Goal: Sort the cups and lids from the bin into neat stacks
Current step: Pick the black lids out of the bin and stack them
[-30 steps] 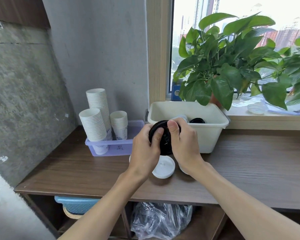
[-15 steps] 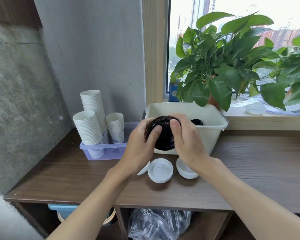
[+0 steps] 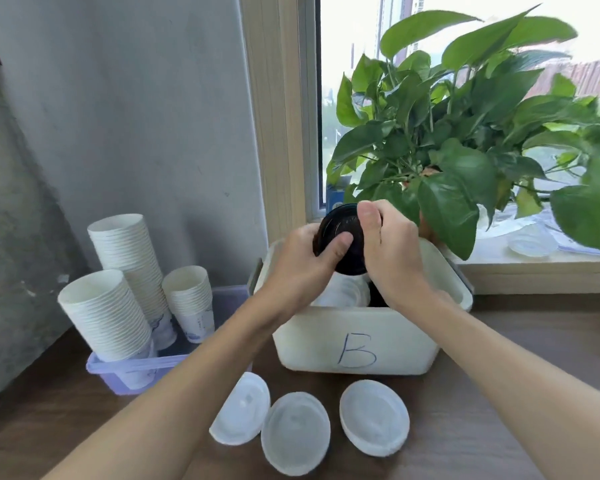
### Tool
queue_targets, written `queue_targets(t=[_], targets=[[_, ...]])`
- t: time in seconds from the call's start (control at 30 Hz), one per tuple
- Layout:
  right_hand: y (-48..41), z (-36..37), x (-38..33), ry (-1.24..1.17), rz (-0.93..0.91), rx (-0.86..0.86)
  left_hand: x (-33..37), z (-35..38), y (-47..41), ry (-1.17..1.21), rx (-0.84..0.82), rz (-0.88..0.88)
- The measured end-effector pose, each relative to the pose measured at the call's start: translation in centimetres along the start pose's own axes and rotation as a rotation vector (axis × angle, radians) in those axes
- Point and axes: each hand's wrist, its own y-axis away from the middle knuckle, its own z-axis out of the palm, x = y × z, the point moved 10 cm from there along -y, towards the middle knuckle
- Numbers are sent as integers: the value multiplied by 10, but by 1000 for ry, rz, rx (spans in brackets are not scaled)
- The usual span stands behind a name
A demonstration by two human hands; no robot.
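Bin [image 3: 354,344] holds white lids [image 3: 342,292]; purple tray [image 3: 118,374] holds cup stacks [image 3: 108,313].

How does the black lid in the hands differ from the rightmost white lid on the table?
Colour: the round black plastic lid is dark; the rightmost round white plastic lid is pale, translucent. Support: the black lid is gripped by left hand and right hand above the cream bin marked B; the white lid lies on the brown wooden table. Pose: black lid tilted up; white lid lying flat. Both are round.
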Motion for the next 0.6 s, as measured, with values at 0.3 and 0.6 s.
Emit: queue_targets(t=[0.3, 0.6], targets=[[0, -7, 17, 0, 120, 3, -7, 17, -8, 136, 18, -109], [-17, 1, 26, 11, 63, -32, -7, 25, -24, 43, -164, -42]])
